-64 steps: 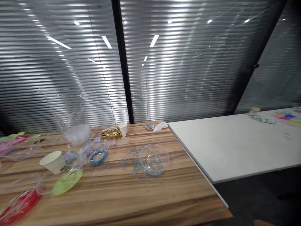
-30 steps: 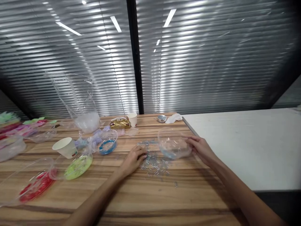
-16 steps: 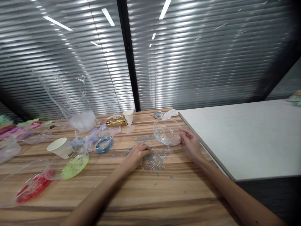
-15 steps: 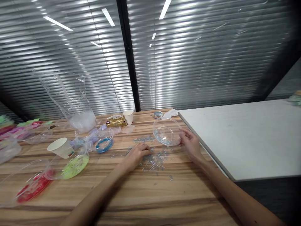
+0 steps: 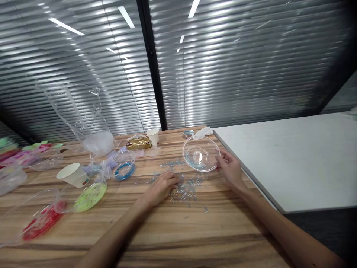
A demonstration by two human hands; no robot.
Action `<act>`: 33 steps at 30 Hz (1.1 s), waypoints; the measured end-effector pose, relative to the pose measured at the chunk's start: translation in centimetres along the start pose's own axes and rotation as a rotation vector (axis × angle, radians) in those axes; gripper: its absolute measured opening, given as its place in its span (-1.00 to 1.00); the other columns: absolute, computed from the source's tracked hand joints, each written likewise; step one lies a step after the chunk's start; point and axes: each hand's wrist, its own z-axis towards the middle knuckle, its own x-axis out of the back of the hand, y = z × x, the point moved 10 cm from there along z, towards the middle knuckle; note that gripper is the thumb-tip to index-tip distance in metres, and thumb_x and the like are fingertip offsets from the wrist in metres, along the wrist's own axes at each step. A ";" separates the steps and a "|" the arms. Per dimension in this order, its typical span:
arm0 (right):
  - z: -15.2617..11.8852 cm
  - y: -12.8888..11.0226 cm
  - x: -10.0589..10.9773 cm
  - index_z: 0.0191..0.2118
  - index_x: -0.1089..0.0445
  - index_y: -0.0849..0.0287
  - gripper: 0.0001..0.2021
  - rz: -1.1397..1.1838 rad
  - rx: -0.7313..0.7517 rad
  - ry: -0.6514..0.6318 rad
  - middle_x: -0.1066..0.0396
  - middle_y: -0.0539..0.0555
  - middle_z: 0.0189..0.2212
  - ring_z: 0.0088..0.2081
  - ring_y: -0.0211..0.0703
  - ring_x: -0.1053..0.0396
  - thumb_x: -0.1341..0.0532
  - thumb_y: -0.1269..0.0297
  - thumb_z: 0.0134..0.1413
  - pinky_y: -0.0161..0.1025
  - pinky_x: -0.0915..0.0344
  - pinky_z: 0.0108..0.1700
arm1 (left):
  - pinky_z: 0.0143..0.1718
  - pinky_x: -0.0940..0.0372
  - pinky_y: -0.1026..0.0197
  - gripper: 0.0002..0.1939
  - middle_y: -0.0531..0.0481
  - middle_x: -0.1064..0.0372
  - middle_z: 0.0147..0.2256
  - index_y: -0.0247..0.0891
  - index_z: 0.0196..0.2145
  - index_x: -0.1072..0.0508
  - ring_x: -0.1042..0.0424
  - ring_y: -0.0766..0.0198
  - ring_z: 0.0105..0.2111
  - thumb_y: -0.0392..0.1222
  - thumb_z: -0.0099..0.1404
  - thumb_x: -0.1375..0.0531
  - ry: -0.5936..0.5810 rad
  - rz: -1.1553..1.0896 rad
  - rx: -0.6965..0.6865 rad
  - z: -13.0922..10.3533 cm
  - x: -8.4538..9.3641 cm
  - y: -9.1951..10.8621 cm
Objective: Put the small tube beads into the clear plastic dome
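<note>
My right hand pinches the right rim of a clear plastic bowl, which is tilted so its inside faces me. Some small bluish pieces seem to lie in its bottom. Small clear tube-like pieces are scattered over the wooden table in front of the bowl. Among them, at the left side of the scatter, rests my left hand, fingers bent and close together. Whether anything is between those fingertips is hidden.
Clear bowls with blue, yellow-green and red contents stand at left, near a white paper cup. Behind are a bag of white material, a gold packet, another cup and a tissue. A white tabletop adjoins at right.
The bowl in my right hand has shifted slightly right and its opening faces me a little more. My left hand stays almost in place among the pieces. The view has shifted slightly.
</note>
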 end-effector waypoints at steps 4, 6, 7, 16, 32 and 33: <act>-0.3 -0.3 -0.3 -0.14 -0.39 0.29 -0.54 -0.001 0.015 -0.010 -0.21 -0.12 -0.67 -0.69 -0.31 -0.19 -0.26 0.13 -0.20 -0.31 -0.21 -0.65 | -0.08 -0.24 0.20 -0.74 -0.10 -0.35 -0.18 -0.27 -0.12 -0.42 -0.31 0.23 -0.14 -0.43 0.31 -0.03 0.059 -0.041 0.043 -0.8 1.1 -1.3; -0.5 -0.4 -0.5 -0.15 -0.39 0.29 -0.55 -0.017 0.023 -0.020 -0.21 -0.12 -0.68 -0.70 -0.30 -0.19 -0.25 0.12 -0.19 -0.31 -0.21 -0.65 | -0.11 -0.24 0.22 -0.78 -0.09 -0.36 -0.23 -0.28 -0.19 -0.43 -0.32 0.24 -0.18 -0.41 0.31 -0.03 0.047 -0.054 0.063 -1.0 1.4 -1.9; -0.6 -0.5 -0.6 -0.16 -0.40 0.29 -0.56 -0.027 0.024 -0.021 -0.20 -0.12 -0.69 -0.70 -0.30 -0.19 -0.25 0.11 -0.19 -0.30 -0.21 -0.65 | -0.13 -0.24 0.22 -0.80 -0.08 -0.37 -0.26 -0.29 -0.23 -0.44 -0.32 0.24 -0.20 -0.40 0.32 -0.03 0.031 -0.059 0.067 -1.0 1.4 -2.0; -0.8 -0.4 -0.6 -0.16 -0.40 0.25 -0.57 -0.051 0.036 -0.038 -0.21 -0.11 -0.67 -0.67 -0.30 -0.21 -0.26 0.06 -0.14 -0.32 -0.22 -0.64 | -0.20 -0.21 0.28 -0.86 -0.07 -0.37 -0.29 -0.29 -0.30 -0.45 -0.33 0.28 -0.26 -0.30 0.32 -0.08 -0.064 -0.178 0.053 -1.1 2.3 -1.2; -1.1 -1.0 -0.9 -0.22 -0.37 0.25 -0.64 -0.064 0.094 -0.041 -0.18 -0.14 -0.68 -0.70 -0.33 -0.21 -0.24 0.11 -0.12 -0.35 -0.21 -0.66 | -0.21 -0.21 0.28 -0.82 -0.07 -0.36 -0.26 -0.28 -0.25 -0.47 -0.33 0.28 -0.26 -0.39 0.30 -0.08 -0.117 -0.013 0.072 -1.2 1.0 -0.9; -1.1 -1.0 -0.9 -0.22 -0.37 0.25 -0.64 -0.060 0.096 -0.044 -0.17 -0.14 -0.68 -0.70 -0.33 -0.20 -0.24 0.11 -0.12 -0.35 -0.21 -0.67 | -0.20 -0.21 0.28 -0.81 -0.07 -0.36 -0.25 -0.27 -0.24 -0.47 -0.33 0.28 -0.26 -0.39 0.30 -0.08 -0.113 -0.017 0.072 -1.2 0.9 -0.9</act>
